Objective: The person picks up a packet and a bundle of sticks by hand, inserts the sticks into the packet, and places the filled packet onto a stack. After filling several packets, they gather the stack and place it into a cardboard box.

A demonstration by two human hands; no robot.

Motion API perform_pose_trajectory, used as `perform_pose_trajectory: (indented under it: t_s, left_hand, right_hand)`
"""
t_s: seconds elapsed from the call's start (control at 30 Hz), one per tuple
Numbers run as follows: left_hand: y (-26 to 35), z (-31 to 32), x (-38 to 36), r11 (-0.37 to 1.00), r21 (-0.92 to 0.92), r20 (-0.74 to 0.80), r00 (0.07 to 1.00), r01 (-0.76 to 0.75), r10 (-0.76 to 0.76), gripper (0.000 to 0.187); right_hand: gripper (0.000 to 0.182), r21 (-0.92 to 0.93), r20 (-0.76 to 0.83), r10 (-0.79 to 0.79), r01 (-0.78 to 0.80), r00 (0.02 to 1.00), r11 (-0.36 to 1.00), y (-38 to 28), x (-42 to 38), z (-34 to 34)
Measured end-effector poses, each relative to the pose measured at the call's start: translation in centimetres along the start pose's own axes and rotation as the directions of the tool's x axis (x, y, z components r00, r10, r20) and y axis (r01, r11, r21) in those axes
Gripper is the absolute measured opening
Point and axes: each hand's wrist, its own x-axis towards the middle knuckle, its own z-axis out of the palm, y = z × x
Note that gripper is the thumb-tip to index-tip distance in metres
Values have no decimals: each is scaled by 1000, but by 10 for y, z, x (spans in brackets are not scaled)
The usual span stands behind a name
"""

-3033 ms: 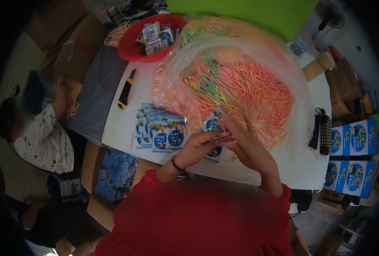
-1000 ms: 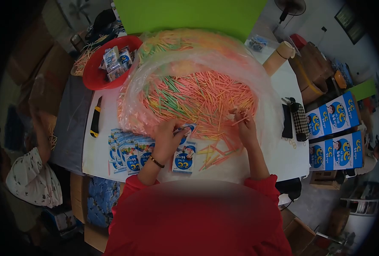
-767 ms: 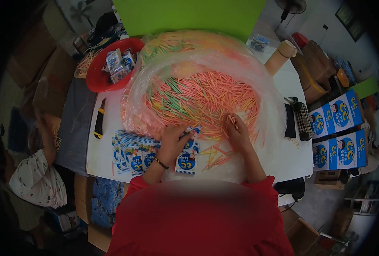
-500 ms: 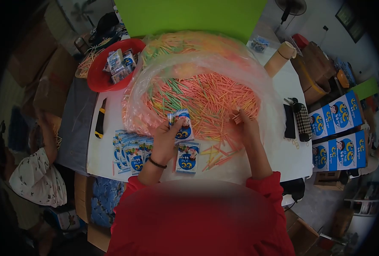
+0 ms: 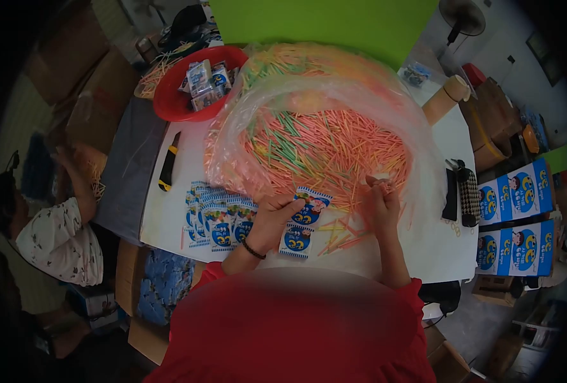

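Note:
My left hand [image 5: 272, 220] pinches a small blue-and-white printed packet [image 5: 312, 207] between thumb and fingers, just in front of the bag. Another like packet [image 5: 295, 240] lies below it on the table, partly covered. At the right front of the pile, my right hand [image 5: 384, 207] is closed on a few thin pink sticks, only their ends showing at the fingertips. A large clear plastic bag [image 5: 226, 143] lies wide open, full of pink, yellow and green sticks [image 5: 334, 147]. Several overlapping packets [image 5: 219, 223] lie left of my left hand.
A red bowl [image 5: 168, 96] with packets stands at the back left, above a yellow-black box cutter [image 5: 167, 168]. To the right are a tan bottle [image 5: 445, 100], a phone [image 5: 450, 193], a checkered pouch [image 5: 467, 195] and blue printed boxes [image 5: 516, 247]. Another person [image 5: 66, 239] sits at left.
My left hand has brought the packet rightward and nearer to me, over the lying packet. My right hand stays by the pile's right front with the sticks. The whole view has shifted slightly.

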Motion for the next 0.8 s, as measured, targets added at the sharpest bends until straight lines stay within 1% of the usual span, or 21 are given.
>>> perform_pose_trajectory:
  t_s: [0.03, 0.07, 0.1, 0.13, 0.17, 0.2, 0.23, 0.27, 0.33, 0.37, 0.4, 0.43, 0.5, 0.57, 0.6, 0.63, 0.67, 0.7, 0.73, 0.77, 0.8]
  left_hand:
    - [-4, -4, -2, 1000, -2, -14, 1000, 3, -3, 16]
    - [-10, -8, -3, 997, 52, 13, 999, -52, 52, 14]
    - [-15, -11, -3, 988, 105, 47, 993, -109, 104, 13]
    - [-17, -10, -3, 989, 106, 45, 994, -104, 100, 13]
    - [-20, -8, -2, 991, 38, 17, 991, -130, 130, 14]
    - [-20, -5, -1, 987, -28, -13, 987, -159, 159, 15]
    - [-20, -3, -1, 987, -26, -11, 987, -158, 158, 15]
    - [-18, -2, -2, 986, -26, -18, 986, -165, 165, 13]
    - [-15, -2, -4, 984, -26, -36, 984, -177, 177, 11]
    - [-15, -3, -6, 962, 105, -3, 967, -252, 254, 12]
    - [-16, -4, -9, 918, 232, 40, 946, -321, 320, 12]
    - [-19, -7, -9, 920, 233, 36, 948, -316, 316, 12]
    - [-22, -9, -7, 874, 374, 51, 948, -311, 315, 12]
    - [-18, -3, -11, 850, 397, 83, 936, -345, 341, 13]
    - [-13, 3, -13, 824, 422, 109, 923, -379, 368, 15]
    - [-8, 7, -15, 824, 422, 108, 923, -378, 369, 15]
    - [-4, 12, -18, 811, 431, 109, 914, -397, 390, 16]
    - [-2, 13, -19, 796, 440, 110, 905, -416, 412, 17]
    - [-2, 11, -19, 794, 441, 109, 903, -418, 415, 17]
    - [-3, 7, -20, 783, 457, 123, 902, -422, 414, 18]
    - [-3, 6, -20, 773, 471, 137, 901, -424, 411, 18]
  right_hand:
    - [11, 130, -50, 19, -13, 999, 991, -16, -4, 4]
    - [11, 132, -45, 28, -22, 999, 991, -31, -7, 10]
    - [11, 319, 13, 101, -100, 995, 943, -47, -10, 18]
    - [11, 489, 78, 160, -177, 984, 854, -54, -14, 24]
    - [11, 490, 75, 162, -178, 984, 853, -53, -15, 28]
    - [11, 418, 100, 132, -162, 986, 894, -52, -16, 31]
    - [11, 344, 129, 104, -142, 986, 928, -51, -17, 34]
    - [11, 346, 130, 102, -141, 986, 928, -52, -17, 36]
    - [10, 286, 148, -43, -1, 988, 958, -59, -18, 43]
    - [10, 287, 153, -37, -8, 987, 958, -63, -22, 47]
    - [9, 381, 193, -6, -69, 981, 922, -73, -28, 52]
    - [9, 468, 233, 17, -128, 972, 874, -82, -33, 58]
    - [9, 472, 261, -8, -120, 965, 873, -98, -42, 69]
    - [10, 476, 287, -36, -109, 957, 873, -97, -44, 75]
    - [10, 428, 282, -46, -83, 958, 900, -90, -42, 78]
    - [10, 380, 280, -54, -58, 959, 923, -86, -41, 80]
    - [10, 381, 281, -55, -59, 958, 923, -83, -41, 81]
    - [10, 338, 303, -65, -43, 951, 940, -83, -40, 84]
    - [11, 294, 326, -75, -26, 943, 955, -84, -40, 86]
    - [11, 295, 329, -76, -26, 941, 955, -86, -41, 87]
    - [11, 333, 328, 33, -149, 944, 931, -88, -42, 88]
